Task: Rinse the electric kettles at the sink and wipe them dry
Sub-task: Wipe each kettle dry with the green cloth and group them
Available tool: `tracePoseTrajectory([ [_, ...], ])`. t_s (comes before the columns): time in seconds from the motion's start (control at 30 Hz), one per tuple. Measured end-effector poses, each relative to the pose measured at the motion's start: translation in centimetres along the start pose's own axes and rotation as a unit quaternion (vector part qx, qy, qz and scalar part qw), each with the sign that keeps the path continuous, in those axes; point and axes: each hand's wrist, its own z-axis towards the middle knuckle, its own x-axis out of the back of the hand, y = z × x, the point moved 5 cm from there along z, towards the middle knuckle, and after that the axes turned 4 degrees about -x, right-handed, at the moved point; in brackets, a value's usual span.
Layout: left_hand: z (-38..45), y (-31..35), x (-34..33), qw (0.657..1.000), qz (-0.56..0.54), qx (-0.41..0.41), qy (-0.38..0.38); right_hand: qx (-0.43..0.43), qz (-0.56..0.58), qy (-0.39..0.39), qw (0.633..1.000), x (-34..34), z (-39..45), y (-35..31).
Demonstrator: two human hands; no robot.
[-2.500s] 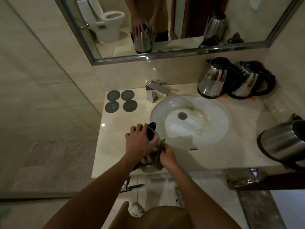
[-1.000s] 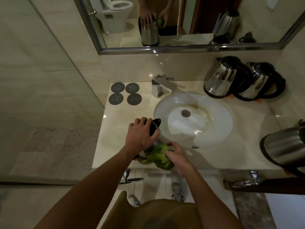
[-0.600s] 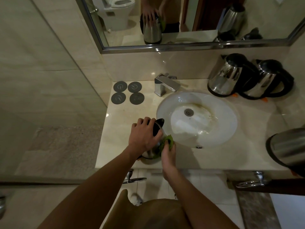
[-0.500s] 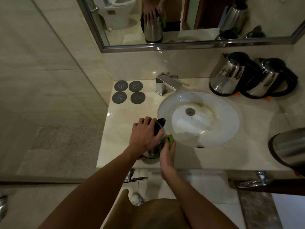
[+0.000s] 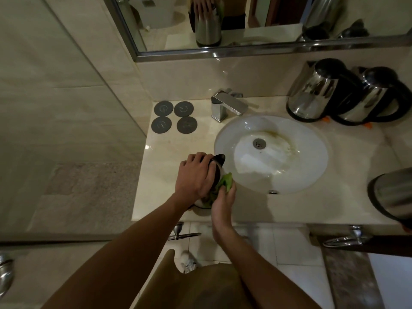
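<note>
A steel electric kettle [image 5: 217,166] with a black lid stands on the counter at the sink's left front edge. My left hand [image 5: 194,177] covers its top, fingers curled over the lid. My right hand [image 5: 223,201] presses a green cloth [image 5: 225,182] against the kettle's right side. Most of the kettle body is hidden by both hands. Two more steel kettles [image 5: 318,94] [image 5: 376,97] stand at the back right. A fourth kettle [image 5: 394,192] sits at the right edge.
White oval sink basin [image 5: 316,166] with a stained bottom, chrome tap [image 5: 227,105] behind it. Several dark round kettle bases [image 5: 174,117] lie at the counter's back left. A glass partition stands at the left. Mirror above reflects the hands and kettle.
The cloth, bunched low at the kettle's front a second ago, has moved up along its right side. My left hand stays on the lid. The camera has shifted slightly.
</note>
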Motion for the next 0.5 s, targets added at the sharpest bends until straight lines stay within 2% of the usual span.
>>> tracePoseTrajectory([
  [0.1,0.1,-0.3,0.0,0.999,-0.038,0.022,0.002,0.049,-0.057,0.020,0.997,-0.5,-0.9,-1.0],
  [0.2,0.1,-0.3,-0.1,0.998,-0.051,0.027,-0.003,0.086,-0.128,-0.018,0.988,0.0,0.8,-1.4],
  [0.3,0.1,-0.4,-0.1,0.998,-0.048,0.028,-0.004,0.073,-0.149,-0.048,0.985,0.2,2.6,-1.9],
  [0.4,0.0,-0.2,0.0,0.999,-0.049,0.022,-0.005,0.059,-0.171,-0.034,0.983,-0.1,3.1,-2.1],
  [0.5,0.0,-0.1,-0.2,0.999,-0.024,-0.001,-0.023,0.082,-0.161,-0.036,0.983,0.1,2.5,-2.4],
])
